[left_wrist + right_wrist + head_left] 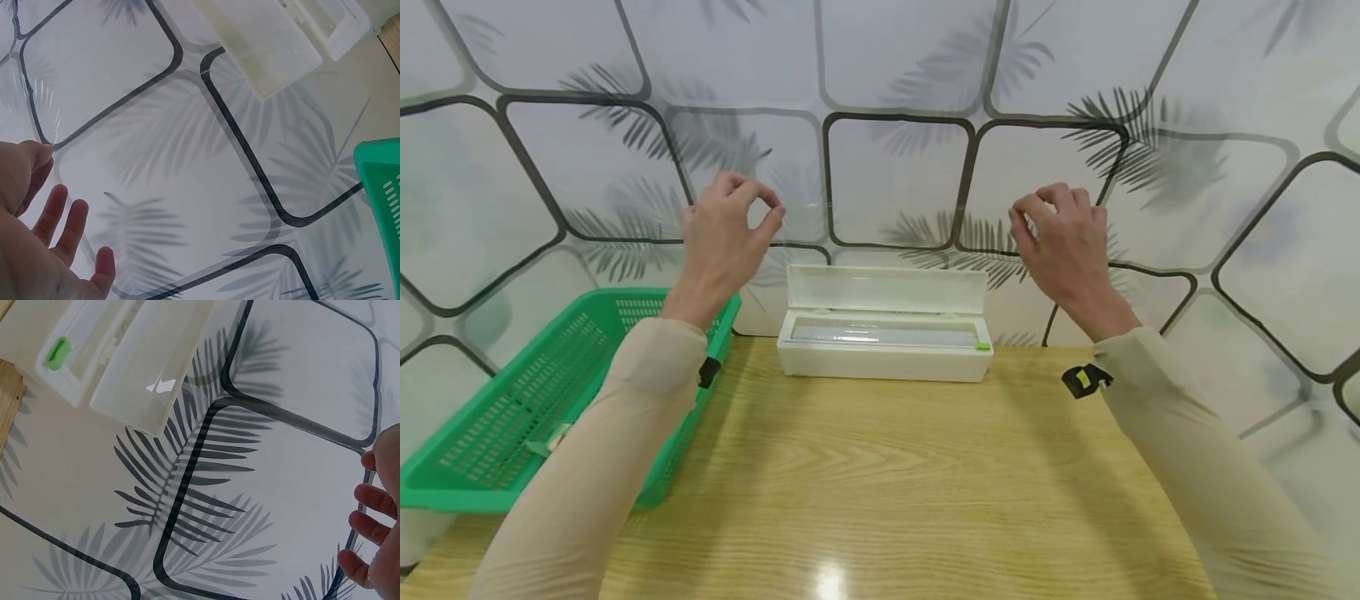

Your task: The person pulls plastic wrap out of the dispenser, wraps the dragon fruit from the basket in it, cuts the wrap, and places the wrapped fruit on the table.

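Observation:
A nearly invisible sheet of clear plastic wrap (47,100) stretches between both raised hands, showing only as faint glints. At its left side, my left hand (724,237) pinches it between thumb and index finger, the other fingers loosely bent. On the opposite side my right hand (1066,242) pinches it likewise with thumb and fingertips. Below and between the hands stands a white plastic wrap dispenser (883,364), its lid (887,289) raised. A shiny roll of wrap (883,335) lies inside, and a green slide cutter (982,346) sits at the right end of its front edge.
A green perforated basket (512,500) stands at the left, partly behind the left forearm, with a small, unclear item (559,437) inside. The wooden table (880,483) reaches back to a wall (898,183) patterned with leaves and dark outlines, close behind the dispenser.

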`<state>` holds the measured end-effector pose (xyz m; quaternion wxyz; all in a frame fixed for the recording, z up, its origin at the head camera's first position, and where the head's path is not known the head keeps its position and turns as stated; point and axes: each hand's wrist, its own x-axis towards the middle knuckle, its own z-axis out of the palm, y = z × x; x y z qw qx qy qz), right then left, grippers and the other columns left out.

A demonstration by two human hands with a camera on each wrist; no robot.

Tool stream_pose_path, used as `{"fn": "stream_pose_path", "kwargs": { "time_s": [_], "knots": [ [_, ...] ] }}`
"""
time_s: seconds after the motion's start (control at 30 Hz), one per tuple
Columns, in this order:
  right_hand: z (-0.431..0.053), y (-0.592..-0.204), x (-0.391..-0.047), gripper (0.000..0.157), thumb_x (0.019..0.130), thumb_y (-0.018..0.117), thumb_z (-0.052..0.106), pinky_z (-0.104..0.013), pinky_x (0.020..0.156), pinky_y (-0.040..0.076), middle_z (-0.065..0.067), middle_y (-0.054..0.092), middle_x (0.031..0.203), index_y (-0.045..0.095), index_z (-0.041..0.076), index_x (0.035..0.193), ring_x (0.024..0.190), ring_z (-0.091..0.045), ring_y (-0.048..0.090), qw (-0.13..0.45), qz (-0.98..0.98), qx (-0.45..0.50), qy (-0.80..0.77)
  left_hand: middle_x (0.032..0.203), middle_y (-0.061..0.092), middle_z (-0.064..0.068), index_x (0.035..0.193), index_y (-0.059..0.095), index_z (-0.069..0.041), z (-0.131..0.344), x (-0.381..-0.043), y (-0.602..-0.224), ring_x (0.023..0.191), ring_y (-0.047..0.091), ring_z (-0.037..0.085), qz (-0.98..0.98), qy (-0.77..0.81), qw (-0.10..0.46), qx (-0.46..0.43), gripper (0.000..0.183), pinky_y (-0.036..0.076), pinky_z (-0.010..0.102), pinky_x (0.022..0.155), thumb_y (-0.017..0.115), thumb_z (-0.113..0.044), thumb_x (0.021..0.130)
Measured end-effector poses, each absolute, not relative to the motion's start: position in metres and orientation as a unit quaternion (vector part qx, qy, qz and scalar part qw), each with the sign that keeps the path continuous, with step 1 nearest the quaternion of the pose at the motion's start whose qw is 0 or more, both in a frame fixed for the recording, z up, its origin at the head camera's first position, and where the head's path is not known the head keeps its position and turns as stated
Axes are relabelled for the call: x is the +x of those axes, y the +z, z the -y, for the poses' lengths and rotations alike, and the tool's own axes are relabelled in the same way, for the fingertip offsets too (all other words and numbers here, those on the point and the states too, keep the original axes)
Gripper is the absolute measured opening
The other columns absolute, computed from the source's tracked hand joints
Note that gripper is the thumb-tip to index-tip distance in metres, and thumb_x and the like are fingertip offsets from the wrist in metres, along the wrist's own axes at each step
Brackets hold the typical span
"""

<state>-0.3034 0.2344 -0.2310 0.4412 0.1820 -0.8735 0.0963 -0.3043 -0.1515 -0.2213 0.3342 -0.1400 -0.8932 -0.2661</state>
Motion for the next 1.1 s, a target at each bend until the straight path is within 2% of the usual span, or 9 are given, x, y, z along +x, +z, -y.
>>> {"fn": "stream_pose_path", "kwargs": {
  "time_s": [0.73,1.1],
  "knots": [
    [-0.237,-0.227,-0.300,0.025,0.106,0.055,0.023,-0.066,0.078,0.041,-0.025,0.064,0.114,0.070,0.002,0.107,0.105,-0.050,0.056,0.454,0.866,0.186,0.095,0.119,0.062,0.015,0.103,0.071,-0.008,0.150,-0.302,-0.215,0.117,0.058,0.036,0.883,-0.268,0.357,-0.144,0.017,0.035,0.069,0.103,0.064,-0.024,0.102],
    [-0.236,-0.216,-0.300,0.028,0.107,0.054,0.025,-0.065,0.078,0.040,-0.026,0.064,0.114,0.069,0.002,0.108,0.107,-0.050,0.055,0.462,0.862,0.185,0.098,0.117,0.062,0.015,0.103,0.072,-0.008,0.148,-0.301,-0.206,0.112,0.060,0.036,0.870,-0.275,0.382,-0.149,0.017,0.036,0.068,0.103,0.065,-0.023,0.101]
  ]
}}
